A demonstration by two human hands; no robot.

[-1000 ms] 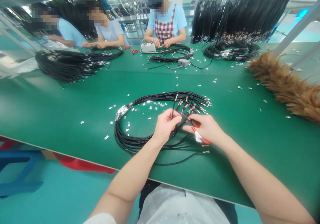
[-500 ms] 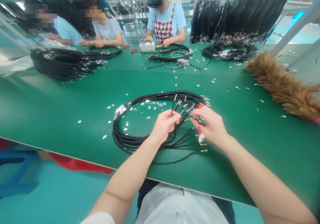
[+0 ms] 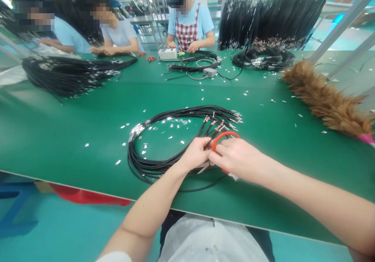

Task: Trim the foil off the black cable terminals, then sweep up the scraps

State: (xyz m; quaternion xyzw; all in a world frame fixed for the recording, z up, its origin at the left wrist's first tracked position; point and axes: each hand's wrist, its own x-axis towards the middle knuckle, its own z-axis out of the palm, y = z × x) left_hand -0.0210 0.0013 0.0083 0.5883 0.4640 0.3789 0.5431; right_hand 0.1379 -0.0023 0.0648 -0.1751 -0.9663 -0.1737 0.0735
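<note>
A coil of black cables (image 3: pixel 164 117) with bare metal-tipped ends lies on the green table (image 3: pixel 73 121) in front of me. My left hand (image 3: pixel 197 152) is closed, pinching several cable ends that fan out toward the far right. My right hand (image 3: pixel 234 157) is closed on red-handled scissors (image 3: pixel 222 136); one red loop shows above my fingers and the blades poke out below, right beside the pinched cables. The two hands touch.
Small white scraps litter the table around the coil. A brown feather duster (image 3: pixel 322 96) lies at right. More cable bundles (image 3: pixel 64 74) sit at far left and far right (image 3: pixel 263 59). Three people work at the far edge, beside a grey box (image 3: pixel 209 72) and a white box (image 3: pixel 167 53).
My right hand came back from the cable tips to my left hand and turned, so the scissors' red loop now stands up. The left hand dropped slightly toward me.
</note>
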